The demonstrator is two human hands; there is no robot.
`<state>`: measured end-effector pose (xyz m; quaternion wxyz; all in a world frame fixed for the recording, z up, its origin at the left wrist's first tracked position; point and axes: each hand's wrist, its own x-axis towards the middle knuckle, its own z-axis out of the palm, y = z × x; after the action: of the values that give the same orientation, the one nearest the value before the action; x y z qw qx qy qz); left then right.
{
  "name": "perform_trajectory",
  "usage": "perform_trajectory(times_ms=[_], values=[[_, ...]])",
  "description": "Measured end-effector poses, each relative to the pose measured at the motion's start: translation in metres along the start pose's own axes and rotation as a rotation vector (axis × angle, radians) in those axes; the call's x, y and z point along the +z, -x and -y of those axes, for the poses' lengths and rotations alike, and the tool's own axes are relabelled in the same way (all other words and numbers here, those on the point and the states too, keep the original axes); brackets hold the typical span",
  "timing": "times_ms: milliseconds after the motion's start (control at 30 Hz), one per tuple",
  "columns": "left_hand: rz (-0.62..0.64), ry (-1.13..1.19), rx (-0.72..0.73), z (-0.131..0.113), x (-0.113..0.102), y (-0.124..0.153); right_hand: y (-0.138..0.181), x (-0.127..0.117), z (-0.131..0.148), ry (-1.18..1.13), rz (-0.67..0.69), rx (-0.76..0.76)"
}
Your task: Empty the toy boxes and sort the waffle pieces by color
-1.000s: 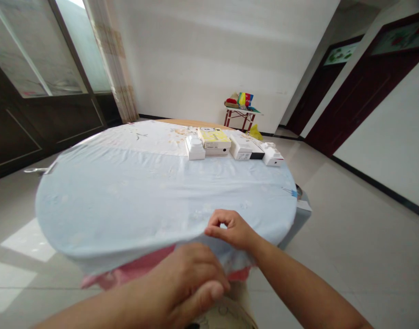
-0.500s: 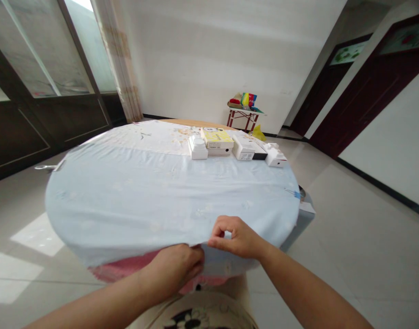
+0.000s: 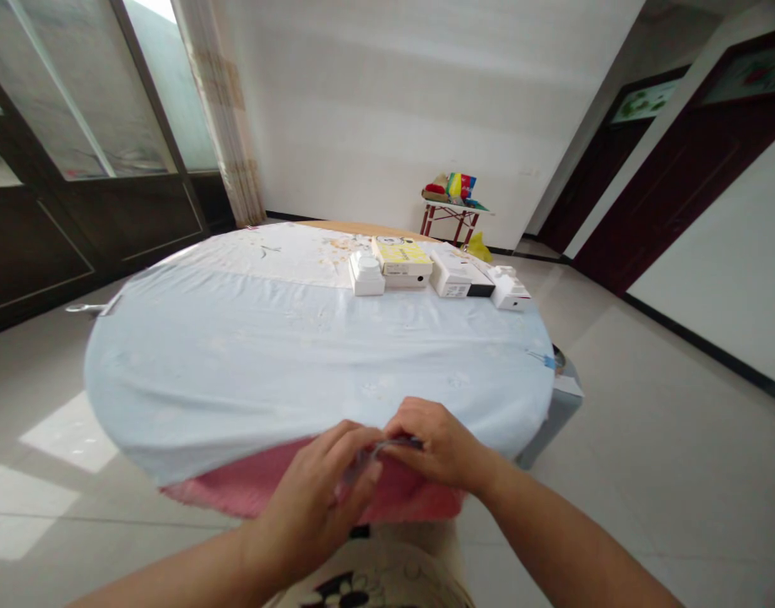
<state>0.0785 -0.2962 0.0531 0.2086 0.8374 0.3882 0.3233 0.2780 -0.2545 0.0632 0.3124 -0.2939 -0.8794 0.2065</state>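
A round table carries a pale blue cloth (image 3: pixel 267 355) over a pink cloth (image 3: pixel 261 485) whose hem shows at the near edge. My left hand (image 3: pixel 317 498) and my right hand (image 3: pixel 435 443) meet at that near edge, fingers pinched together on a small dark, clip-like thing (image 3: pixel 387 445) at the cloth's rim. What exactly it is stays too small to tell. Both hands are closed.
Several small boxes stand in a row at the table's far side: a white one (image 3: pixel 366 274), a yellow one (image 3: pixel 401 260), a white-and-black one (image 3: pixel 460 277) and another white one (image 3: pixel 510 290). A small red table (image 3: pixel 449 218) with coloured items stands against the far wall. Dark doors line both sides.
The blue cloth's near edge has drawn back up, showing more pink. My left hand rose from under the hem to meet the right one at the rim.
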Motion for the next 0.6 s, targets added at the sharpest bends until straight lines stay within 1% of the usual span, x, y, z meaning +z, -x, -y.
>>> perform_trajectory(times_ms=[33, 67, 100, 167, 200, 233, 267, 367, 533, 600], values=[[-0.055, -0.016, 0.038, -0.001, 0.002, 0.006, -0.002, -0.004, 0.002, -0.008, -0.051, 0.03], [-0.071, -0.033, 0.085, -0.001, 0.003, 0.011, -0.003, -0.007, 0.003, -0.02, -0.102, 0.074], [-0.042, -0.051, 0.132, -0.002, 0.004, 0.013, -0.005, -0.011, 0.005, -0.039, -0.153, 0.128], [0.103, -0.087, 0.186, -0.003, 0.006, 0.011, -0.008, -0.017, 0.006, -0.106, -0.242, 0.238], [0.178, -0.11, 0.183, -0.003, 0.007, 0.006, -0.01, -0.02, 0.006, -0.146, -0.277, 0.281], [0.231, -0.14, 0.163, -0.001, 0.008, -0.001, -0.012, -0.022, 0.005, -0.183, -0.31, 0.316], [0.247, -0.174, 0.139, 0.002, 0.01, -0.009, -0.015, -0.025, 0.003, -0.214, -0.339, 0.34], [0.23, -0.278, 0.083, 0.017, 0.017, -0.032, -0.024, -0.032, -0.003, -0.257, -0.424, 0.375], [0.317, -0.303, 0.067, 0.046, 0.027, -0.053, -0.034, -0.043, -0.006, -0.234, -0.533, 0.36], [0.277, -0.317, 0.034, 0.057, 0.028, -0.06, -0.036, -0.045, -0.004, -0.232, -0.552, 0.343]])
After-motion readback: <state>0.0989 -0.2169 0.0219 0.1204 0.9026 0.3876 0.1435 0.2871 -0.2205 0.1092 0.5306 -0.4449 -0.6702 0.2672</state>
